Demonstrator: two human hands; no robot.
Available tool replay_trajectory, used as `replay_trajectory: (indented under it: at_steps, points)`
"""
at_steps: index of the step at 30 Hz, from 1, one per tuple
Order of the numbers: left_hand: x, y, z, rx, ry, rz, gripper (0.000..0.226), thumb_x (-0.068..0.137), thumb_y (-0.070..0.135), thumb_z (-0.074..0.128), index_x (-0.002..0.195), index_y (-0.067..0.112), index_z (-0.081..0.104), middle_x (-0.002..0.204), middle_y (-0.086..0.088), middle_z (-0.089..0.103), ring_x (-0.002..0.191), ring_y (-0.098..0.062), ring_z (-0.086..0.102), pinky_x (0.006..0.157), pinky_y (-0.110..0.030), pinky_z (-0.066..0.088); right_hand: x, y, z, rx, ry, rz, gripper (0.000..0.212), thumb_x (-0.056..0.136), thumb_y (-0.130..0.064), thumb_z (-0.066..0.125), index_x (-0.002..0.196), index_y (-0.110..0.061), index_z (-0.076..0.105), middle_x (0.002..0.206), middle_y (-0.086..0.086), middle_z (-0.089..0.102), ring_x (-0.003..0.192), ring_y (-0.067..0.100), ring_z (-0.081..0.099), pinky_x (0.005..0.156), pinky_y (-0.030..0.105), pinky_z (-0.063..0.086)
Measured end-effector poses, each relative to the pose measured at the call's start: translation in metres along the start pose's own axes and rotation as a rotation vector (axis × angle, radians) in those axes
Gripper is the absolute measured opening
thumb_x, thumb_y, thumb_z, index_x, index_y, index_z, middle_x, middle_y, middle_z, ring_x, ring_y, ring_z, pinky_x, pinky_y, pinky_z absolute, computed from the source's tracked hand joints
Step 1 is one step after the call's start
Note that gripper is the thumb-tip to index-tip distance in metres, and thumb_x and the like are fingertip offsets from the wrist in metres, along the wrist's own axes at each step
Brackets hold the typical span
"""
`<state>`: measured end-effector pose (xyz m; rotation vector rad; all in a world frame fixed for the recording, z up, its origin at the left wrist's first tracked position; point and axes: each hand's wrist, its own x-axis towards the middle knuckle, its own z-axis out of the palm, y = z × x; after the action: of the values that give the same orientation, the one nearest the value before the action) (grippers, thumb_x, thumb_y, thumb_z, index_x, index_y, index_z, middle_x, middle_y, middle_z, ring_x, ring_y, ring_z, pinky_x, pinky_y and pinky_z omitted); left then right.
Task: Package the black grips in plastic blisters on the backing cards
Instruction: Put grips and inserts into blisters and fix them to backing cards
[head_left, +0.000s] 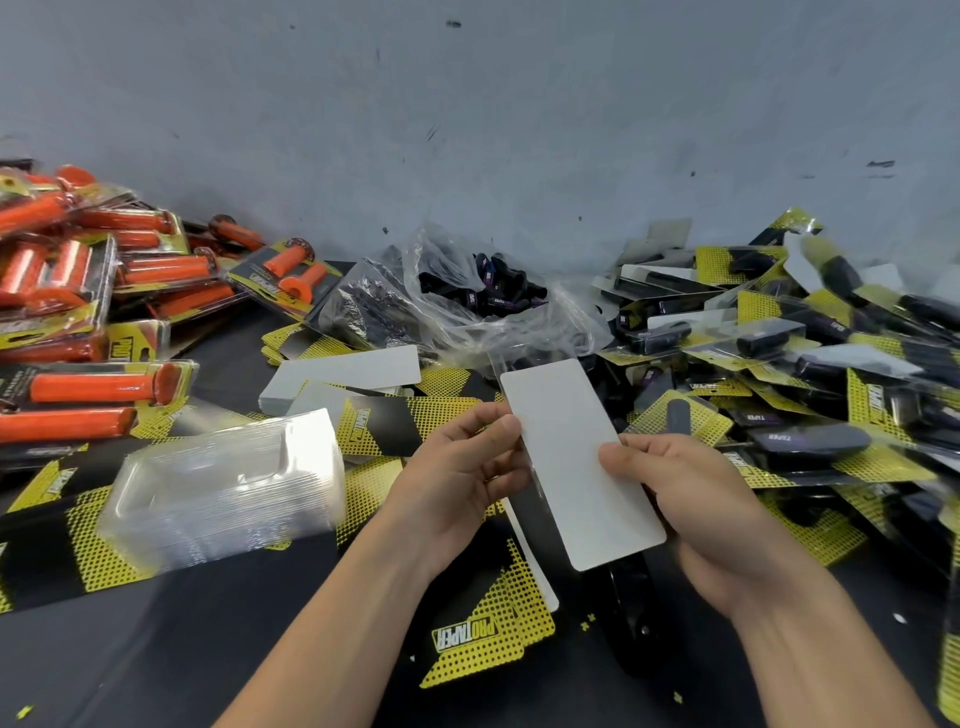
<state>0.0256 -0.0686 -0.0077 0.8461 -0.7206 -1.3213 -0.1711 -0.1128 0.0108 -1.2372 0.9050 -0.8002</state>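
My left grip (462, 478) pinches the long left edge of a backing card (576, 462), thumb on top and fingers curled under. My right grip (696, 499) clamps the opposite edge the same way. The card's blank white side faces me, I'd guess because the printed face must look out through the plastic. Something dark and glossy (631, 603) sticks out beneath the card's near end. It may be a black grip already in its blister, but I cannot tell.

On the worktop (218, 649) just below lies a printed card (467, 635), yellow dots on black, reading "PROTAPER". To my left a stack of clear blisters (223, 483) sits within easy reach. Beyond the held card is a pile of blank-side-up cards (348, 371). Behind that, an open plastic bag (483, 296) holds the loose black grips; their purple labels are too small to read. Finished black packs (805, 364) heap up on my right, orange packs (104, 291) on my left.
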Motion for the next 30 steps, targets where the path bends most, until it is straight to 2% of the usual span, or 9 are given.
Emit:
replay_trajectory:
  at_steps: [4,8,12,14,17,22,24,27,30]
  points:
    - [0.001,0.001,-0.001,-0.005,-0.024,-0.014,0.009,0.078,0.014,0.073,0.079,0.018,0.081,0.075,-0.004,0.072,0.061,-0.011,0.069,0.055,-0.020,0.057,0.002,0.003,0.000,0.056,-0.031,0.030,0.024,0.103,-0.013,0.056,0.106,-0.003,0.078,0.103,0.015,0.079,0.093,0.030,0.078,0.068,0.035,0.064]
    - [-0.001,-0.001,0.005,0.077,0.043,0.039,0.005,0.079,0.014,0.077,0.077,0.017,0.079,0.079,-0.008,0.072,0.059,-0.012,0.065,0.052,-0.018,0.052,0.003,0.004,0.002,0.055,0.018,0.013,0.027,0.102,-0.012,0.059,0.090,-0.009,0.082,0.098,0.012,0.080,0.082,0.024,0.078,0.058,0.029,0.061]
    - [-0.001,-0.005,0.010,0.077,0.065,0.062,0.019,0.092,0.005,0.069,0.077,0.015,0.074,0.076,-0.008,0.066,0.057,-0.012,0.052,0.050,-0.017,0.047,0.004,0.006,0.005,-0.010,0.051,-0.042,0.037,0.103,-0.015,0.059,0.078,-0.026,0.084,0.089,0.004,0.081,0.074,0.016,0.077,0.056,0.026,0.060]
    - [-0.003,-0.003,0.010,0.096,0.067,0.069,0.012,0.088,0.007,0.075,0.079,0.016,0.075,0.079,-0.008,0.069,0.059,-0.012,0.056,0.052,-0.018,0.049,0.004,0.006,0.005,0.000,0.059,-0.038,0.034,0.102,-0.014,0.059,0.079,-0.018,0.083,0.089,0.005,0.081,0.075,0.017,0.078,0.057,0.027,0.060]
    - [-0.004,-0.001,0.009,0.103,0.061,0.072,0.004,0.082,0.012,0.076,0.084,0.016,0.077,0.084,-0.009,0.074,0.063,-0.013,0.066,0.055,-0.019,0.053,0.005,0.006,0.002,0.044,0.046,-0.003,0.022,0.102,-0.014,0.059,0.096,-0.009,0.079,0.098,0.010,0.080,0.086,0.024,0.078,0.067,0.034,0.062]
    - [-0.002,-0.001,0.006,0.029,0.034,0.063,0.015,0.075,0.012,0.076,0.090,0.012,0.078,0.079,-0.009,0.074,0.062,-0.013,0.068,0.055,-0.019,0.055,0.007,0.008,0.001,0.126,0.018,0.036,0.023,0.102,-0.012,0.057,0.104,-0.002,0.078,0.106,0.018,0.078,0.098,0.034,0.076,0.082,0.044,0.062]
    - [0.000,-0.003,0.006,0.023,0.038,0.056,0.014,0.075,0.011,0.076,0.088,0.014,0.080,0.078,-0.008,0.074,0.062,-0.013,0.068,0.055,-0.020,0.055,0.007,0.008,0.001,0.138,0.011,0.038,0.026,0.101,-0.012,0.057,0.097,-0.002,0.081,0.105,0.019,0.078,0.096,0.034,0.077,0.079,0.044,0.062]
    - [0.001,-0.004,0.005,0.028,0.055,0.060,0.013,0.073,0.011,0.078,0.084,0.018,0.082,0.080,-0.010,0.073,0.062,-0.014,0.068,0.055,-0.020,0.055,0.005,0.007,0.001,0.151,-0.001,0.034,0.029,0.101,-0.012,0.057,0.089,-0.009,0.083,0.101,0.018,0.079,0.086,0.030,0.078,0.062,0.036,0.062]
    - [0.001,-0.008,0.006,0.208,0.185,0.149,0.031,0.082,-0.002,0.081,0.107,0.015,0.075,0.079,-0.011,0.075,0.066,-0.018,0.071,0.059,-0.022,0.056,0.004,0.007,0.000,0.152,0.016,0.039,0.030,0.101,-0.012,0.058,0.086,-0.010,0.084,0.099,0.016,0.079,0.080,0.027,0.078,0.060,0.035,0.063]
